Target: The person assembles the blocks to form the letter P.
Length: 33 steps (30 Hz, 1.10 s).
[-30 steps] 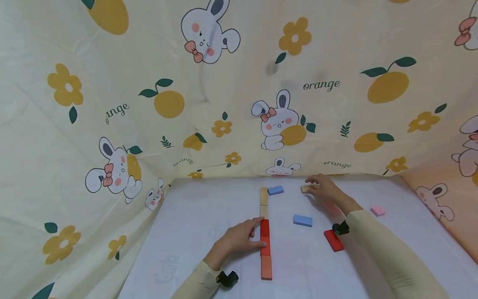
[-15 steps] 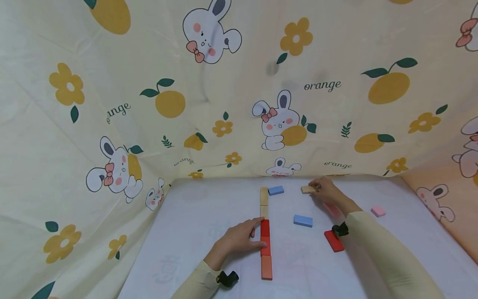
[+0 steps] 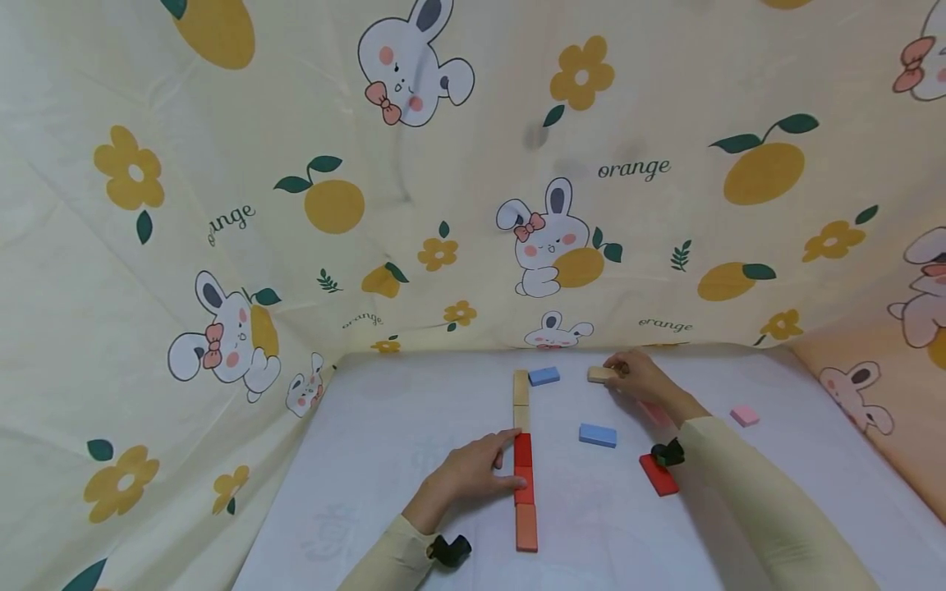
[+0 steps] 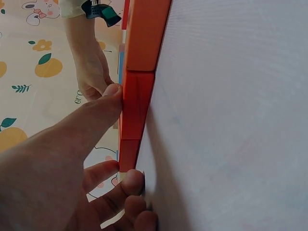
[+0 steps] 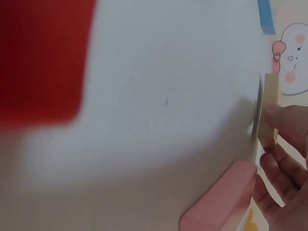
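A straight row of flat blocks runs away from me in the head view: an orange block (image 3: 526,528), two red blocks (image 3: 523,450) and two plain wooden blocks (image 3: 521,387). My left hand (image 3: 473,469) rests on the row from its left side, thumb on a red block and index fingertip at the red-to-wood joint. In the left wrist view its other fingers lie loosely bent by the table surface. Further back, my right hand (image 3: 645,381) pinches the right end of a loose wooden block (image 5: 270,108); the thumb presses its face and fingertips sit at its end.
One blue block (image 3: 544,376) lies beside the row's far end; another blue block (image 3: 597,435) is mid-table. A loose red block (image 3: 659,476) and a pink block (image 3: 745,415) lie right. Another pinkish block (image 5: 221,199) sits below the right hand. A printed cloth (image 3: 443,164) rises behind.
My right fingers have eased off the loose wooden block and come back onto its end, and that block has shifted slightly left. My left hand has stayed put.
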### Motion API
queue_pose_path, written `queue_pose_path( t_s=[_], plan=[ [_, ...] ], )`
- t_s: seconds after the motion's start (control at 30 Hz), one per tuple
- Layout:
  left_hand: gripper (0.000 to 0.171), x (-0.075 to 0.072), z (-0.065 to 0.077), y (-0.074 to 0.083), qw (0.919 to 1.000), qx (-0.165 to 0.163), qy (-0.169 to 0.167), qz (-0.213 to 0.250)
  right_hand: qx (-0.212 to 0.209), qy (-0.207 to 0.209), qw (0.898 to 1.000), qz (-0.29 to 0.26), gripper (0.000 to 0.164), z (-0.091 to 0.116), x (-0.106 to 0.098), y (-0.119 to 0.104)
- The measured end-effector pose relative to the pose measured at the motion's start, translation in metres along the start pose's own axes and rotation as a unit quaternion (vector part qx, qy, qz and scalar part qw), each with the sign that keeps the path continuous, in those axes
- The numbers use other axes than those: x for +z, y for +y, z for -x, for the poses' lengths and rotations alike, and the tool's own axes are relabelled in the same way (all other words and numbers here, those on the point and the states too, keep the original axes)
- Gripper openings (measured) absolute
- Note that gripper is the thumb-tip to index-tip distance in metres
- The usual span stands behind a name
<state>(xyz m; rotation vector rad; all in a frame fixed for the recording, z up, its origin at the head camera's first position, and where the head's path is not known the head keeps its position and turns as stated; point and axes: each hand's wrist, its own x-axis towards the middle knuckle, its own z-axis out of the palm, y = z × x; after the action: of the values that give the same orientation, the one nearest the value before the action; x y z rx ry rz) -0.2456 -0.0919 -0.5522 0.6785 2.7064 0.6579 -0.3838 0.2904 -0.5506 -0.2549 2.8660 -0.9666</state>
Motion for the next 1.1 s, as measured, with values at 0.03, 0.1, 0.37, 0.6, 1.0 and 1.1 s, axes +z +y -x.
queue_pose_path(
  t_s=[0.03,0.1,0.37,0.6,1.0,1.1],
  plan=[
    [0.088,0.000,0.000,0.000,1.0000,0.001,0.000,0.000,-0.005,-0.003,1.000,0.000,0.037,0.000,0.000,-0.001],
    [0.088,0.000,0.000,0.000,1.0000,0.001,0.000,0.000,-0.007,-0.006,1.000,-0.002,0.036,-0.002,0.001,-0.005],
    [0.088,0.001,-0.001,-0.002,1.0000,-0.004,-0.003,0.000,-0.009,-0.018,0.999,-0.025,0.036,-0.010,0.008,-0.018],
    [0.088,0.002,-0.002,-0.003,1.0000,0.000,-0.002,-0.005,0.013,-0.024,0.999,-0.038,0.036,-0.017,0.017,-0.023],
    [0.087,0.002,-0.003,-0.003,1.0000,-0.005,-0.004,-0.005,0.012,-0.043,0.998,-0.037,0.034,-0.025,0.026,-0.025],
    [0.087,0.001,-0.002,-0.002,1.0000,-0.008,-0.005,0.000,0.005,-0.043,0.998,-0.034,0.032,-0.026,0.027,-0.024]
  ],
)
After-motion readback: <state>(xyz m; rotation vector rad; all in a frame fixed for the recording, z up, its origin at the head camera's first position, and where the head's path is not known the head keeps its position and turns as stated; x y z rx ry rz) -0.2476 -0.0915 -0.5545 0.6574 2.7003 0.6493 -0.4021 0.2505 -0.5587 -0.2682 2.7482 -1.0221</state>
